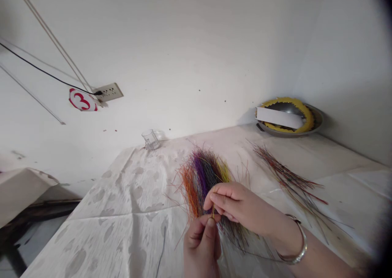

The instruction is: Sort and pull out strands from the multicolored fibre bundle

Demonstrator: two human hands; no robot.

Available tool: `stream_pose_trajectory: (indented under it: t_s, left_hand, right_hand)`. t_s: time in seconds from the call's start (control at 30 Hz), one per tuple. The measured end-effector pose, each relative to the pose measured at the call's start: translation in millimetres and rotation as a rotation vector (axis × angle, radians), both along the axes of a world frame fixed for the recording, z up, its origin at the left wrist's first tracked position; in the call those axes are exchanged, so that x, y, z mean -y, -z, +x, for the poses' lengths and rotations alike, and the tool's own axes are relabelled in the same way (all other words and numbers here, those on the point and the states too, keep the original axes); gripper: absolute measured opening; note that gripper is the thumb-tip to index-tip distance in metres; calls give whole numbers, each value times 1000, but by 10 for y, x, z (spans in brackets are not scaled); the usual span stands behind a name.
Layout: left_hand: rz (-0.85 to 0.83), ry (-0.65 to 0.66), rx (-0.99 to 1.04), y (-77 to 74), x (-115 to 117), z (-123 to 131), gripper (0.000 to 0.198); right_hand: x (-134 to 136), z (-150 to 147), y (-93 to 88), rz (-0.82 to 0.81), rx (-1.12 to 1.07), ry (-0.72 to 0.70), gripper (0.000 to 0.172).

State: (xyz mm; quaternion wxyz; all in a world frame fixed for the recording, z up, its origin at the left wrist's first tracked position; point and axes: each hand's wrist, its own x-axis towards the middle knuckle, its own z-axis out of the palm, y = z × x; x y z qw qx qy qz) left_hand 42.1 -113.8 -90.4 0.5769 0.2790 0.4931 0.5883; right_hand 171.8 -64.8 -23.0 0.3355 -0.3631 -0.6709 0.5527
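My left hand comes up from the bottom edge, thumb and forefinger pinched on thin yellowish strands. Just above and to the right, my right hand pinches the same strands higher up, so a short length runs between both sets of fingertips. A bangle circles my right wrist. Behind the hands lies a thick bundle of fine coloured strands, in orange, purple, dark grey and yellow. My hands and forearm hide part of this bundle. Whether the strands are wire or thread I cannot tell.
A looser bunch of reddish and dark strands lies on the right of the cloth-covered table. Behind it stands a metal pan holding a yellow ring and a white box. A glass mug stands near the wall, below a power socket.
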Motion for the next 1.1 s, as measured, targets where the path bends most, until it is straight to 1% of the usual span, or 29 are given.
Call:
stream_pose_trajectory:
  t_s: [0.07,0.17,0.27,0.33,0.5,0.6,0.73,0.83,0.9,0.93,1.03,1.1]
  left_hand:
    - [12,2,-15,11,9,-5,43]
    - [23,17,-51,50,22,-12,47]
    - [22,53,-88,103,33,-19,51]
    - [39,87,-118,141,40,-25,51]
    - [62,201,-197,190,62,-31,49]
    - [60,239,-236,170,64,-16,52]
    - [24,343,-217,120,45,-3,53]
    - [48,415,-222,101,34,-18,48]
    - [94,441,-246,107,34,-35,43]
    - [110,437,-225,115,36,-42,41]
    - [89,376,-13,132,39,-48,40]
    - [86,344,98,120,34,-33,42]
  right_hand:
    - [-3,-26,24,-15,-45,37,31]
    - [-21,-55,63,-103,-176,132,34]
    - [-47,-41,86,-186,-331,204,34]
    - [-64,-6,82,-201,-397,248,34]
    - [-101,120,24,-168,-467,369,31]
    - [-134,193,18,-126,-474,424,32]
    - [-177,279,55,-86,-462,452,32]
    - [-175,368,50,-70,-368,418,34]
    - [-151,438,14,-73,-266,340,35]
    - [-134,469,-11,-73,-205,295,35]
    - [-80,492,-89,-23,-23,160,34]
    - [-50,427,-120,25,70,46,33]
